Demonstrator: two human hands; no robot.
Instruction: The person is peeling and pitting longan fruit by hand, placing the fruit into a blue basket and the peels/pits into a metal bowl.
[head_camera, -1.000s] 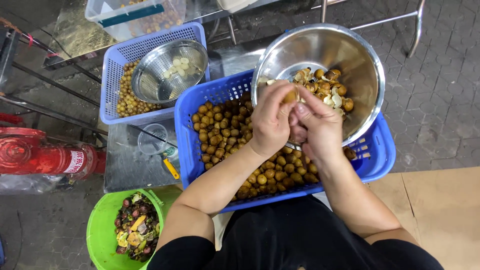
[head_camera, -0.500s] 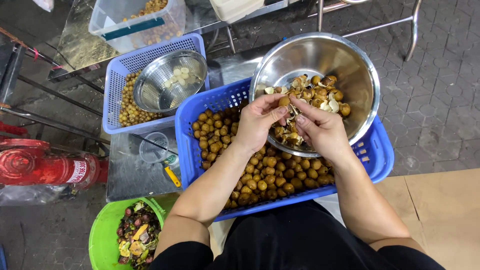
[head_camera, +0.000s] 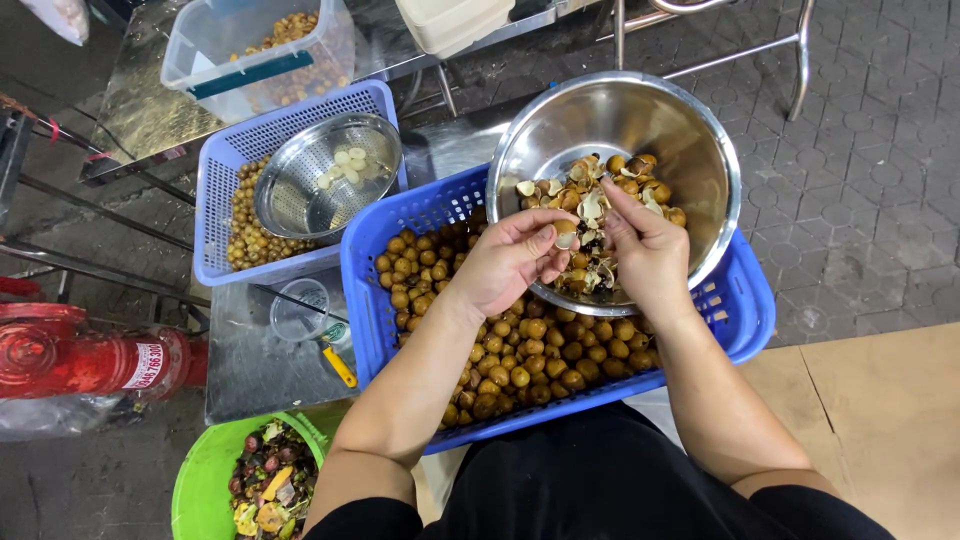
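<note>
Steel bowl (head_camera: 700, 130) up top, perched on the far end of the big blue basket (head_camera: 750, 300), and both hands are working right over it, so shells drop straight onto the pile of husks (head_camera: 600, 195) inside. Left hand (head_camera: 505, 262), palm up, has its fingertips pinched around a small brown fruit (head_camera: 565, 227) at the bowl's near rim. Right hand (head_camera: 645, 250) reaches in from the other side, thumb and forefinger drawn together on what looks like a scrap of shell next to that fruit; the bit itself is too small to make out. The basket below is heaped with unpeeled brown fruits (head_camera: 520, 350), close under the wrists for easy picking.

Off to the left on the metal tabletop (head_camera: 250, 365), a paler blue basket (head_camera: 225, 150) carries a steel colander (head_camera: 300, 190) with a few white peeled pieces (head_camera: 345, 165), tilted over more fruit. A clear plastic tub (head_camera: 255, 50) sits behind it, a clear cup (head_camera: 298, 308) and a yellow-handled tool (head_camera: 340, 365) in front. The green bucket (head_camera: 200, 480) of scraps is cut off at the bottom edge; the red cylinder (head_camera: 70, 350) runs off the left.
</note>
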